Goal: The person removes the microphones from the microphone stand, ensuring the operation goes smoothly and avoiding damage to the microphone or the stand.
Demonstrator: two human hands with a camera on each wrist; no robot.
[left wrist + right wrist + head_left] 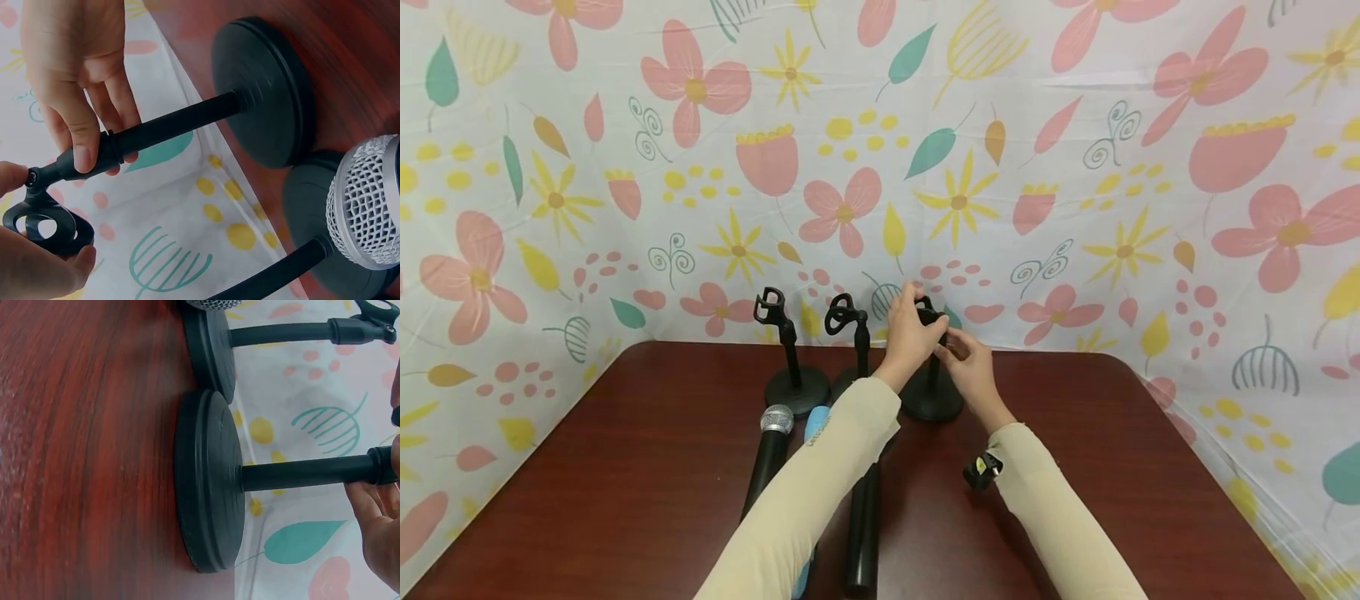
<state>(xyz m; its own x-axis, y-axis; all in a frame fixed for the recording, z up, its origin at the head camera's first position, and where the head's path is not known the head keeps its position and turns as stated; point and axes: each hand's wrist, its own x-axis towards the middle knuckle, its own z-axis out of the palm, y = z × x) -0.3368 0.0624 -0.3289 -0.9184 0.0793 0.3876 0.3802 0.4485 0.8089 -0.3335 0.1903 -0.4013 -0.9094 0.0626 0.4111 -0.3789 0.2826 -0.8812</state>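
At the far edge of the dark red table, close to the flowered cloth backdrop, three black microphone stands are lined up, and both hands work on the rightmost stand. The left hand curls round the clip at the top of that stand, thumb and fingers closed on its ring. The right hand pinches the upright post just under the clip, with its fingers wrapped about the collar where the post meets the joint; in the right wrist view the fingertips sit on the post's upper end while the round base stands flat on the wood. The middle stand rises just left of the left wrist, its base partly hidden by the sleeve, and the left stand stands a little farther left, both with empty clips. Nearer the person, a black microphone with a silver mesh head lies on the table, its head almost at the left stand's base. Beside it to the right lies a microphone with a blue head, largely covered by the left forearm. A small black and yellow device is strapped at the right wrist.
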